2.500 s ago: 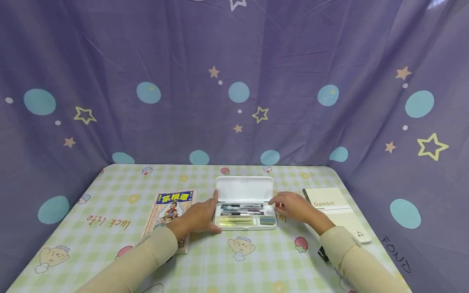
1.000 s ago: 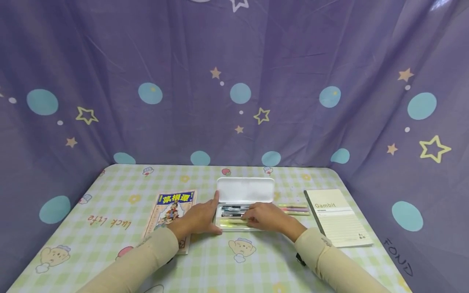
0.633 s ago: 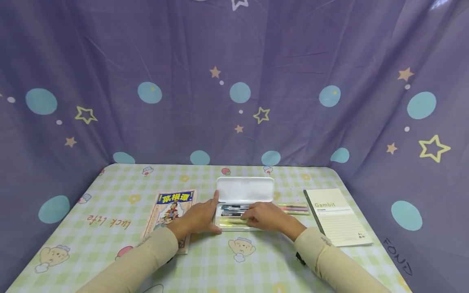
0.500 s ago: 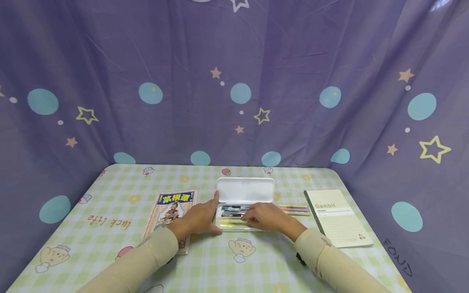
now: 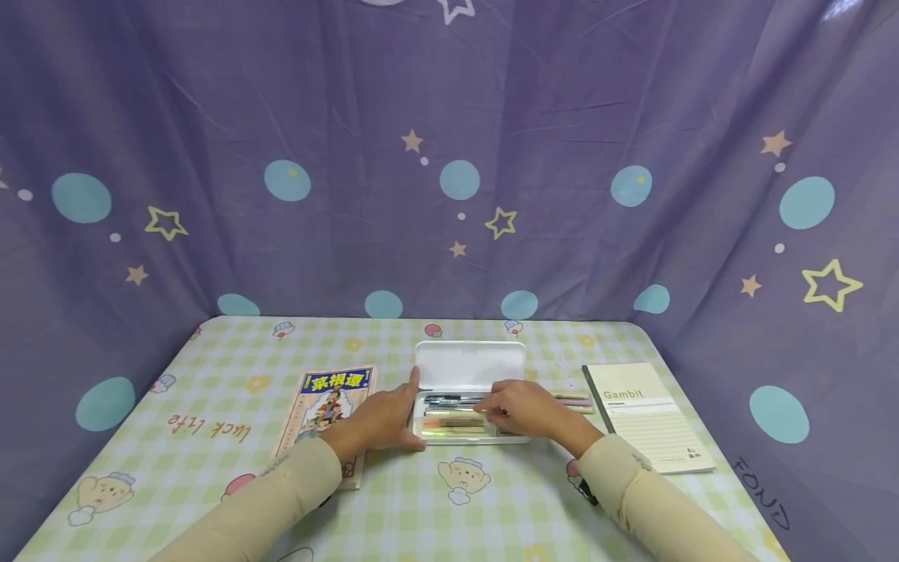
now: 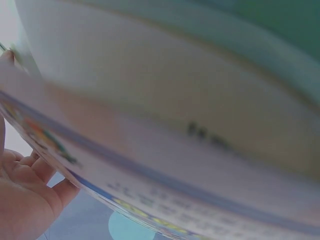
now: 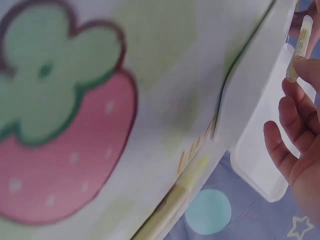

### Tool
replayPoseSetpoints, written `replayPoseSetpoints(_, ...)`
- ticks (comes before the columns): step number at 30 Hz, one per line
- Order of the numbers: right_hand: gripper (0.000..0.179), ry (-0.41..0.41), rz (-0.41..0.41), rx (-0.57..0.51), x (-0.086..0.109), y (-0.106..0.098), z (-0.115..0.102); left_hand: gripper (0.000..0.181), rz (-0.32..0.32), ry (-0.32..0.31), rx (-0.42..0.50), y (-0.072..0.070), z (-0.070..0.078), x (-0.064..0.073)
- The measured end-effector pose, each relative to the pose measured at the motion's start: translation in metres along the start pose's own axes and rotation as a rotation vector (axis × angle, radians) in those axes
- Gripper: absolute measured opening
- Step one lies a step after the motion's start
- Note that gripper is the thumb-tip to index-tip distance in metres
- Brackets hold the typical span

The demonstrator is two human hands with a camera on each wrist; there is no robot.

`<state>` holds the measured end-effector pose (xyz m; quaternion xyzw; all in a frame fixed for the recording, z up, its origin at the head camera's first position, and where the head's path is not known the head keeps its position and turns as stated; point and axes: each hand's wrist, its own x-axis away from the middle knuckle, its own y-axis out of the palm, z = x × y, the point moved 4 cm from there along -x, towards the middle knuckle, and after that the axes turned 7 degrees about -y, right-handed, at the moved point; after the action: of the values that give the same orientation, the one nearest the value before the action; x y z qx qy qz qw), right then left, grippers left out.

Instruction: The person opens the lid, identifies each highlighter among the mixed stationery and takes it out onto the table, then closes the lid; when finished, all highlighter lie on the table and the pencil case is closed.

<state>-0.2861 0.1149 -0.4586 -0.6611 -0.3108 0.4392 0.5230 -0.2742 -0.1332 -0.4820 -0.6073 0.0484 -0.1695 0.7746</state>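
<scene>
An opened white pencil case (image 5: 469, 364) lies in the middle of the table, its lid raised at the back. Dark pens (image 5: 449, 403) fill its rear section, and pale highlighters (image 5: 456, 421) lie in front. My right hand (image 5: 523, 407), over the case's right half, pinches a pale yellow highlighter (image 7: 301, 47) between thumb and finger, clearest in the right wrist view. With thumb and index finger spread, my left hand (image 5: 379, 414) rests against the case's left end. Part of that hand (image 6: 30, 195) shows beyond a blurred book in the left wrist view.
Several coloured pens (image 5: 577, 403) lie on the table right of the case. A cream notebook (image 5: 653, 429) is farther right. Under my left forearm is an illustrated book (image 5: 330, 398). A purple curtain (image 5: 449, 117) hangs behind and beside the checked table (image 5: 211, 468).
Over the last half second my right hand shifted right and slightly up, with a highlighter pinched in it. Pens appeared right of the case since the oldest frame. My left hand stayed put.
</scene>
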Motion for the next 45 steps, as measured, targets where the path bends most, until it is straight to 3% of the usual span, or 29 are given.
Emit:
replayPoseSetpoints(7,0.023,0.047,0.013,0.029,0.014,-0.01,0.012,0.138,-0.009,-0.008,0.002,-0.001,0.002,0.001)
replayPoseSetpoints(14,0.022,0.126,0.008,-0.046,0.028,-0.022,0.025,0.138,-0.02,-0.026,0.004,-0.001,0.002,0.001)
replayPoseSetpoints(19,0.022,0.14,0.022,-0.061,0.036,-0.028,0.033,0.138,-0.015,-0.025,0.011,0.0,0.0,0.0)
replayPoseSetpoints(33,0.023,0.19,0.042,-0.041,0.068,-0.032,0.058,0.139,-0.006,-0.011,0.013,0.0,0.001,0.001)
replayPoseSetpoints(45,0.023,0.294,0.029,-0.036,0.097,-0.036,0.077,0.138,-0.001,-0.011,0.007,0.001,0.0,-0.001)
